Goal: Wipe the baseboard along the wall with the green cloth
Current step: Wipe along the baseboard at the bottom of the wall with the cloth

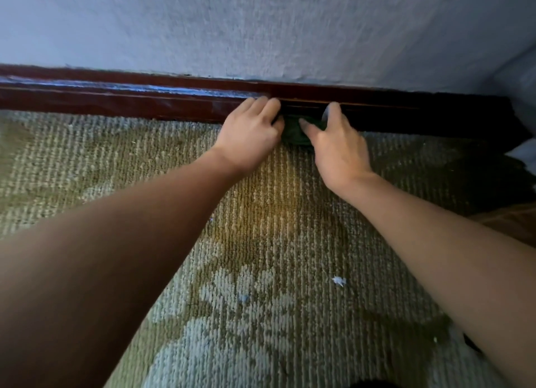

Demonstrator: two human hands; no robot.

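Note:
A dark red-brown baseboard [116, 99] runs along the foot of the pale textured wall. The bunched dark green cloth [292, 132] sits against the baseboard where it meets the carpet, between my two hands. My left hand [251, 135] rests with straight fingers on the baseboard just left of the cloth, its thumb touching the cloth's edge. My right hand [338, 149] holds the cloth from the right, thumb lying across its front and fingers reaching behind it to the baseboard. Most of the cloth is hidden by my hands.
A worn green-and-cream patterned carpet [261, 242] covers the floor, with small white scraps [338, 281] on it. A glossy streak shows on the baseboard to the left. At the right, pale fabric [522, 155] and a wooden edge [510, 222] stand close by.

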